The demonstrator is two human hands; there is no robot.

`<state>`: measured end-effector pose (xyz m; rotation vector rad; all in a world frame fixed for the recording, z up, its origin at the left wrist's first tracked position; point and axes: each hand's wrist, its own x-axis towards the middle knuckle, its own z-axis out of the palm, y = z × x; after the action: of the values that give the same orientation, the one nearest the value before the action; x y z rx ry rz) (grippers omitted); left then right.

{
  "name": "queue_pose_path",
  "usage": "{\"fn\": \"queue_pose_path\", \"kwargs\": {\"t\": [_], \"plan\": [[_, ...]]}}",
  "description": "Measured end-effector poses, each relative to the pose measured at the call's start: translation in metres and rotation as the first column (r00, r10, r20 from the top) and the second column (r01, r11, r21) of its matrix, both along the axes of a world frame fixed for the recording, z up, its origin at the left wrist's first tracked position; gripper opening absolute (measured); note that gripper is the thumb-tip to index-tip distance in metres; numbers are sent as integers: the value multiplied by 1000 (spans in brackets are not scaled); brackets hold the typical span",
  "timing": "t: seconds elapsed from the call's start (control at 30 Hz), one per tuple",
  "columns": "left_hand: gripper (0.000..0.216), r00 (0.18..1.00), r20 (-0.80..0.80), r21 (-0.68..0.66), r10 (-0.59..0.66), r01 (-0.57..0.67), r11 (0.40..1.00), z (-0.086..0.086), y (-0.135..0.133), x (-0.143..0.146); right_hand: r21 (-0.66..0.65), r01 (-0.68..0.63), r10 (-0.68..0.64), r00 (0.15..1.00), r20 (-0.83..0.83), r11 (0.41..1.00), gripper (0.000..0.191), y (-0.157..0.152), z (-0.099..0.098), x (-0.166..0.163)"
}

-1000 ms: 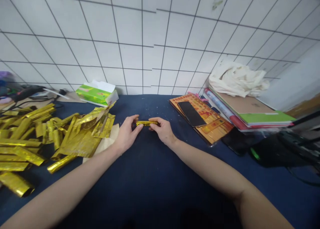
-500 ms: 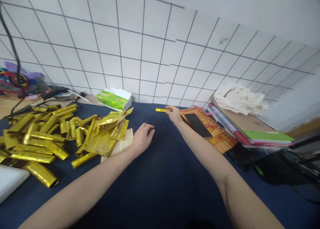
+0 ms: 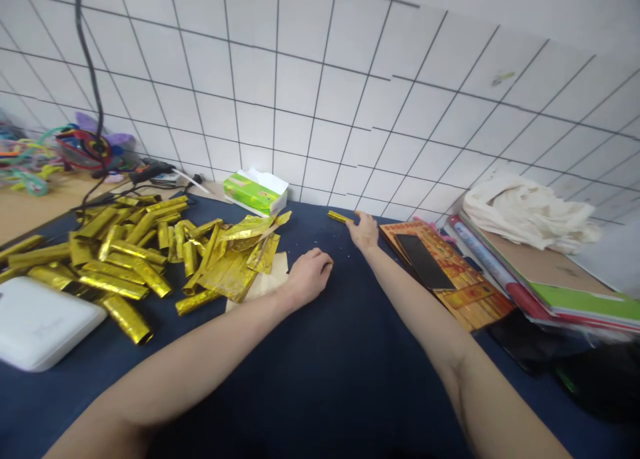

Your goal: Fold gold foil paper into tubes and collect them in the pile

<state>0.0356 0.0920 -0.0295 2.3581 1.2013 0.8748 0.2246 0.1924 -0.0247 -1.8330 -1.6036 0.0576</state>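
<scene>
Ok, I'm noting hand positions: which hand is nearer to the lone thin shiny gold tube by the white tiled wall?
Right: the right hand is at the right end of the thin gold tube; the left hand is apart from it, nearer the camera.

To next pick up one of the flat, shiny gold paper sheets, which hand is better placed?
Probably the left hand: it is nearer to the flat, shiny gold paper sheets. The right hand is farther away, at one end of the thin, shiny gold paper roll.
</scene>
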Motion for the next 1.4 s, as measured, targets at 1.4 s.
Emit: {"fn": "queue_pose_path", "kwargs": {"t": [1.4], "plan": [[21, 908, 417, -421, 49, 145, 895, 5, 0, 0, 156, -220, 259, 596, -760, 963, 29, -140, -13, 28]]}}
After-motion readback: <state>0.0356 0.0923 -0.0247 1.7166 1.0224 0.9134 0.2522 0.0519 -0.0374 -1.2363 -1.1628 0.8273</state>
